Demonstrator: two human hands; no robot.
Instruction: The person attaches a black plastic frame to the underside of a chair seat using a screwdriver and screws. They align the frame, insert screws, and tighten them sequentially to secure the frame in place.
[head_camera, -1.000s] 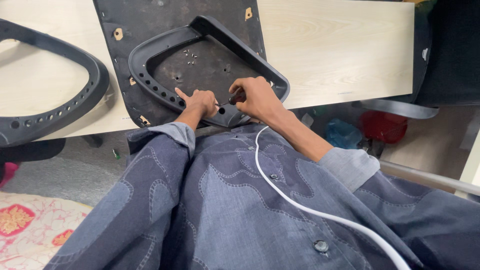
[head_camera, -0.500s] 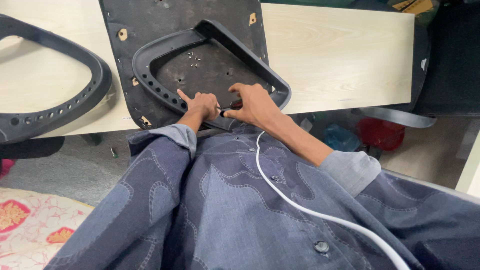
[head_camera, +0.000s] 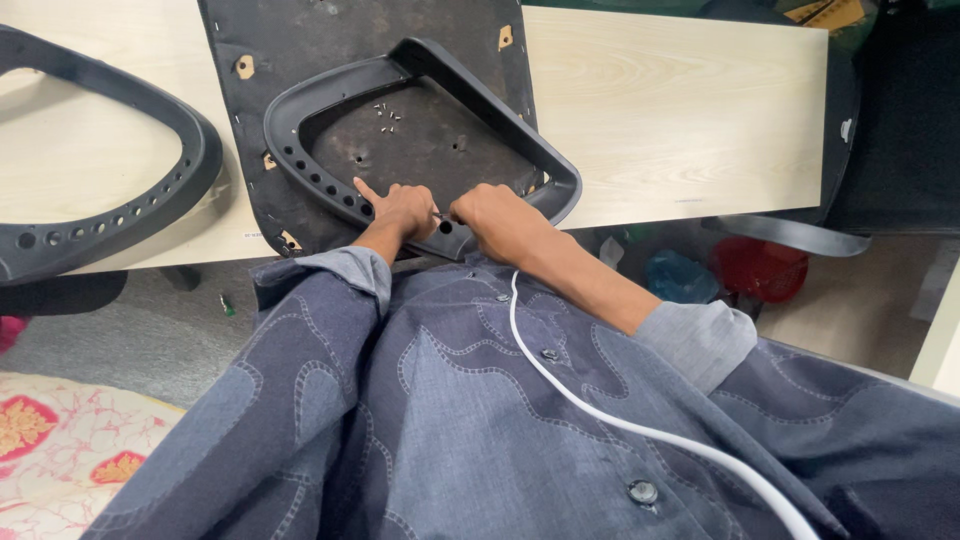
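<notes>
A black loop-shaped chair armrest (head_camera: 300, 150) lies on a dark upturned seat panel (head_camera: 300, 40) on the pale wooden table (head_camera: 680, 110). My left hand (head_camera: 400, 208) presses on the armrest's near bar, index finger stretched along its row of holes and the other fingers curled. My right hand (head_camera: 497, 215) is fisted just to its right, gripping a small dark tool whose thin metal shaft (head_camera: 438, 216) reaches towards my left fingers. Several small screws (head_camera: 385, 112) lie loose on the panel inside the loop.
A second black armrest (head_camera: 120, 220) lies at the table's left. A white cable (head_camera: 620, 425) runs down my blue shirt. Below the table edge are red and blue items (head_camera: 750, 270), with a patterned mat (head_camera: 60, 440) at lower left.
Both hands have slid a little along the armrest's near bar, and my right hand has closed in beside the left. The armrest and panel stay in place.
</notes>
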